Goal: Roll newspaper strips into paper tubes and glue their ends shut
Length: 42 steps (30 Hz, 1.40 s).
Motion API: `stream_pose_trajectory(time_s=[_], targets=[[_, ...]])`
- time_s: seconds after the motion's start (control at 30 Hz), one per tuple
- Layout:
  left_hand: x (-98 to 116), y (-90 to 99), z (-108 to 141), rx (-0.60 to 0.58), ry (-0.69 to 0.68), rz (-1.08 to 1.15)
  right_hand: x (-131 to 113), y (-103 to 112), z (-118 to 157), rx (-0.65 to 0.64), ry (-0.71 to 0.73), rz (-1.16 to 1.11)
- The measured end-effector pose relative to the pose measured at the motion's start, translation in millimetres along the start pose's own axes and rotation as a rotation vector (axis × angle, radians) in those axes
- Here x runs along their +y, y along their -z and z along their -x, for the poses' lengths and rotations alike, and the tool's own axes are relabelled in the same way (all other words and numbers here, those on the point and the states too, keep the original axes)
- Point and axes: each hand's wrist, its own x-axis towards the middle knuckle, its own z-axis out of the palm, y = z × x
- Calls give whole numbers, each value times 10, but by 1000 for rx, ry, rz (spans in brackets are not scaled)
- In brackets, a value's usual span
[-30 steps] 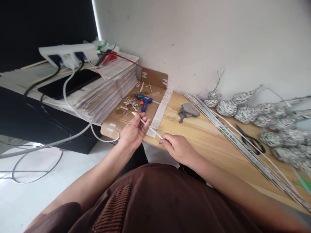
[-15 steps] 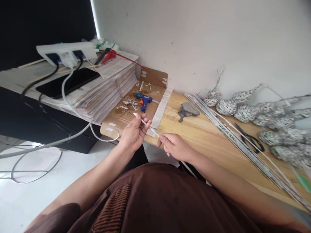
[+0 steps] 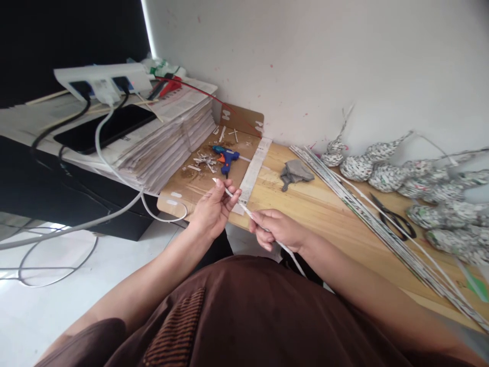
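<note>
A thin white rolled-paper stick (image 3: 244, 206) runs slantwise between my two hands in front of my body. My left hand (image 3: 214, 206) pinches it near its pointed upper end, palm partly turned up, with the tip poking out past the thumb. Lower down, my right hand (image 3: 277, 229) closes around the same stick. The stick's lower part comes out below the right hand and goes down toward my lap, where its end is hidden. Beyond my left hand, a blue hot glue gun (image 3: 228, 160) lies on a cardboard sheet (image 3: 183, 191) among white paper scraps (image 3: 206, 162).
Newspapers (image 3: 171, 137) are stacked at left, bearing a phone (image 3: 107, 127) and a power strip (image 3: 103, 84) with trailing cables. On the wooden table (image 3: 324, 219) are a grey cloth (image 3: 296, 173), long paper sticks (image 3: 362, 216), black scissors (image 3: 393, 219) and several woven paper pieces (image 3: 385, 176).
My right hand has shifted slightly right along the stick, and more of the stick shows around it. My left hand has barely moved.
</note>
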Motion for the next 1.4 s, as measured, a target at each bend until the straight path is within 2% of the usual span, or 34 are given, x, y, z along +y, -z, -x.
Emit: stream_pose_trajectory(time_s=[0.07, 0.23, 0.27, 0.4, 0.43, 0.5, 0.6, 0.63, 0.67, 0.8, 0.83, 0.9, 1.03, 1.1, 1.17, 1.27, 1.3, 1.33, 1.4], targets=[[2, 2, 7, -7, 3, -4, 19, 29, -8, -75, -45, -132], [-2, 11, 0, -14, 2, -28, -15, -2, -3, 231, 130, 217], [2, 9, -1, -22, 3, -30, -23, -9, -9, 225, 136, 199], [23, 2, -3, -51, 12, -27, -23, 12, -57, -52, -5, -162], [24, 5, -4, -51, 13, -26, -19, 20, -66, -69, -20, -184], [19, 16, -7, -36, 6, -24, -19, 19, -76, 22, 20, -64], [3, 26, -5, -22, -5, -25, -43, -14, -78, 222, 163, 222], [1, 23, 0, -26, -3, -24, -53, -24, -80, 241, 187, 241], [2, 18, 6, -31, 4, -22, -62, -29, -85, 214, 179, 198], [29, 1, 29, -51, 52, 2, -64, 5, -113, -125, 25, -209], [37, 3, 28, -54, 54, 8, -60, 16, -116, -156, 6, -239], [48, 17, 15, -46, 33, 19, -57, 25, -110, -71, 28, -111], [49, 49, -28, -7, -10, 33, -79, -17, -71, 293, 254, 497], [47, 51, -37, -28, -22, 37, -83, -41, -61, 339, 293, 574], [51, 44, -33, -68, -29, 45, -72, -46, -63, 243, 216, 372], [64, 23, -16, -92, 6, 52, -47, -20, -73, -29, 71, -105], [67, 15, -11, -85, 21, 50, -43, -8, -75, -92, 44, -201], [68, 6, -7, -74, 29, 46, -44, 1, -77, -119, 29, -234], [62, -13, -1, -57, 27, 30, -53, 6, -81, -57, 45, -141]])
